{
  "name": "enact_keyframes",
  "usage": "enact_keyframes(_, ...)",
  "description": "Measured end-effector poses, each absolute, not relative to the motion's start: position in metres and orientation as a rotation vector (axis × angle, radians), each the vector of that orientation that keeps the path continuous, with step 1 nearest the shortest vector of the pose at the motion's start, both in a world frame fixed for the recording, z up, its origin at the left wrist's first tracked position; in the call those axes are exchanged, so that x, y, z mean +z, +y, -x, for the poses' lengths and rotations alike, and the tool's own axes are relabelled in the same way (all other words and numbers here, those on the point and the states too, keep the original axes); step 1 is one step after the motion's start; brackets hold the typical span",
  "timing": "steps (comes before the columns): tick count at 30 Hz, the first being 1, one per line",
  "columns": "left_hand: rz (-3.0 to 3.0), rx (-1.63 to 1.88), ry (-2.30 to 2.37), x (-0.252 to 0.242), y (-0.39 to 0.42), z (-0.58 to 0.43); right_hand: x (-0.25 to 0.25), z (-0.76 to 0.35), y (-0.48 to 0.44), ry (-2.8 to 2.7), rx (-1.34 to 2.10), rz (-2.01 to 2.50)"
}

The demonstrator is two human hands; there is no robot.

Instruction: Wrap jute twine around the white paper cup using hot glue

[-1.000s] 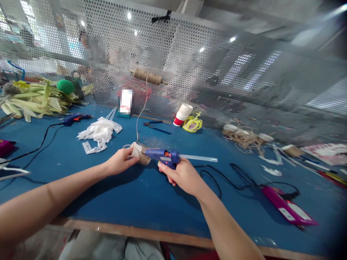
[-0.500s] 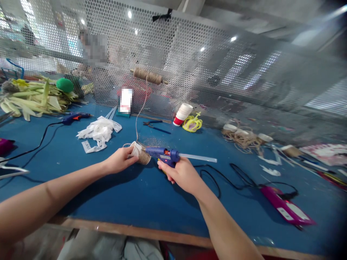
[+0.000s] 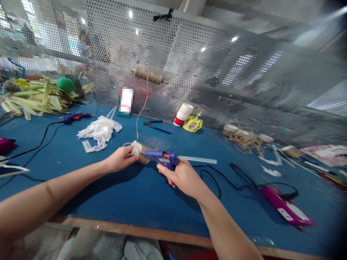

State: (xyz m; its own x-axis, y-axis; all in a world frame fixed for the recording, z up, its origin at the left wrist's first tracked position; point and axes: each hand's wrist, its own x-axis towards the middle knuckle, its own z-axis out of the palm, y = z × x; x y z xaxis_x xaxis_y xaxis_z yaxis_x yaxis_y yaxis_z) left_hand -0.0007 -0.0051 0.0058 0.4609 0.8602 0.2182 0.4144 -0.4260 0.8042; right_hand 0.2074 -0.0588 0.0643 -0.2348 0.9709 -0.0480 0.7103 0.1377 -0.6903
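Gluing at the counter. The paper cup, partly wrapped in twine, is our landmark; it lies tilted just above or on the counter, we cannot tell which. Our left hand grasps it by the rim, fingers curled round its near side. Our right hand, to the cup's right, is closed round the grip of a blue glue gun; whether the trigger is pressed we cannot see. The nozzle meets, or nearly meets, the wrapped side. Beyond the cup, the twine rises to a spool.

Hazards, as we judge them: a slip of either hand could bring hot glue onto our left fingers, since nozzle and fingertips sit so near each other. A tug on the twine could turn the cup or loosen its wrapping. The black cord, right of the cup, could snag and pull the gun aside.

Lettering: the gun's label and the pale labels on the purple power strip, far right of the cup, are too small for us to read.
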Motion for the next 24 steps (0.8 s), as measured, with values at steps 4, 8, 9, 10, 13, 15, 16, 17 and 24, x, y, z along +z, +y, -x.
enact_keyframes(4, -2.013, 0.826, 1.044, 0.0064, -0.0051, 0.0007, 0.0638, -0.2068, -0.0587, -2.026, 0.799, 1.630)
enact_keyframes(8, -1.997, 0.831, 1.013, 0.0055, -0.0041, 0.0007, 0.0630, -0.2074, -0.0590, -2.071, 0.718, 1.621)
enact_keyframes(9, -1.999, 0.830, 1.021, 0.0051, -0.0038, 0.0005, 0.0631, -0.2076, -0.0593, -2.094, 0.704, 1.615)
enact_keyframes(10, -2.000, 0.831, 1.032, 0.0048, -0.0034, 0.0004, 0.0633, -0.2077, -0.0596, -2.116, 0.693, 1.608)
enact_keyframes(13, -1.989, 0.842, 1.029, 0.0038, -0.0027, -0.0001, 0.0648, -0.2079, -0.0600, -2.155, 0.655, 1.612)
enact_keyframes(15, -1.983, 0.843, 1.017, 0.0035, -0.0029, -0.0001, 0.0658, -0.2079, -0.0597, -2.149, 0.625, 1.627)
enact_keyframes(16, -1.985, 0.840, 1.022, 0.0035, -0.0031, 0.0000, 0.0662, -0.2079, -0.0594, -2.141, 0.615, 1.633)
enact_keyframes(17, -1.991, 0.836, 1.038, 0.0035, -0.0035, 0.0003, 0.0665, -0.2080, -0.0589, -2.134, 0.609, 1.637)
enact_keyframes(24, -2.050, 0.817, 1.076, 0.0047, -0.0062, 0.0011, 0.0653, -0.2094, -0.0551, -2.129, 0.590, 1.622)
